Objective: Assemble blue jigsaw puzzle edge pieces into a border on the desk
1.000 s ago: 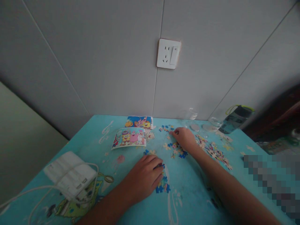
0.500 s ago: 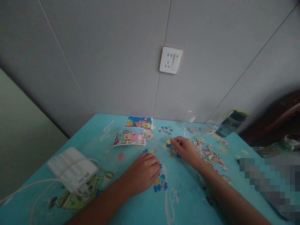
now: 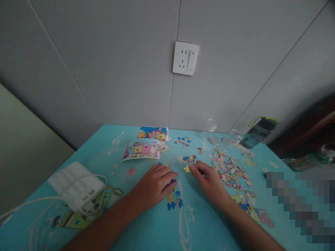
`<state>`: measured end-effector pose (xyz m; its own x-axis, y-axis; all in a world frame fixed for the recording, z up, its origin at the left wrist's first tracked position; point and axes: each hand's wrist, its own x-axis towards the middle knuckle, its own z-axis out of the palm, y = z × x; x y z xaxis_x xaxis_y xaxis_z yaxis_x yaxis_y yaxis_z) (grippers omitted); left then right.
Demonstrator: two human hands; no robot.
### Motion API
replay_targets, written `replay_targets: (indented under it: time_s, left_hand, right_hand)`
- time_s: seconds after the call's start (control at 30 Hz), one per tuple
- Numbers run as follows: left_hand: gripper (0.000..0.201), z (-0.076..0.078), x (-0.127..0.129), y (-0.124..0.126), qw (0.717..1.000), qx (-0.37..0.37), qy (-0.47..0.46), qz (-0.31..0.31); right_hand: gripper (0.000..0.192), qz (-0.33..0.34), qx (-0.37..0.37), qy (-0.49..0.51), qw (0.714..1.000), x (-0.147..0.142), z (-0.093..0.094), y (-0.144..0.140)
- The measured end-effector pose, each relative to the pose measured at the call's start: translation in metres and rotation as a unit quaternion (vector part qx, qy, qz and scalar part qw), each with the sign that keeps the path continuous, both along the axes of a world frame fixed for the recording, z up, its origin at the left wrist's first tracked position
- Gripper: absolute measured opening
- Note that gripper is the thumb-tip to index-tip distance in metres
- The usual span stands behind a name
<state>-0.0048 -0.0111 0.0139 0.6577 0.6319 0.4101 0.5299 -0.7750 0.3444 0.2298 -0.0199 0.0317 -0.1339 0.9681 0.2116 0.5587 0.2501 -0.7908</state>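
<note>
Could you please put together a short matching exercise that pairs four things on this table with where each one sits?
Things:
1. white charger
2. dark bottle
3. picture card
4. yellow puzzle piece

Places:
A. at the right hand's fingertips
B. near left corner of the table, cable looped over it
C. far right, by the wall
D. far side, beyond the left hand

Pairs: 1-B, 2-C, 3-D, 4-A

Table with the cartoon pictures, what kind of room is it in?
Probably a room at home. The table has a cartoon cover strewn with jigsaw pieces, beside a plain wall with a power socket, and a water bottle stands at the back.
</note>
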Motion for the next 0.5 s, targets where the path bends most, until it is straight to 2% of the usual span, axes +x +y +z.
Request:
replay_targets:
  time_s: [0.1, 0.2, 0.5]
  left_hand:
    - [0.031, -0.004, 0.004, -0.003, 0.999, 0.001, -0.051, 0.015]
    - [0.029, -0.007, 0.007, -0.005, 0.996, -0.003, -0.088, 0.025]
    - [0.021, -0.003, 0.006, -0.008, 0.996, 0.009, -0.091, 0.021]
  right_hand:
    - [0.035, 0.034, -0.012, 0.027, 0.999, -0.011, 0.001, -0.009]
    - [0.034, 0.057, -0.026, 0.042, 0.997, -0.018, 0.002, -0.014]
    - [0.034, 0.097, -0.072, 0.052, 0.991, -0.016, 0.002, -0.016]
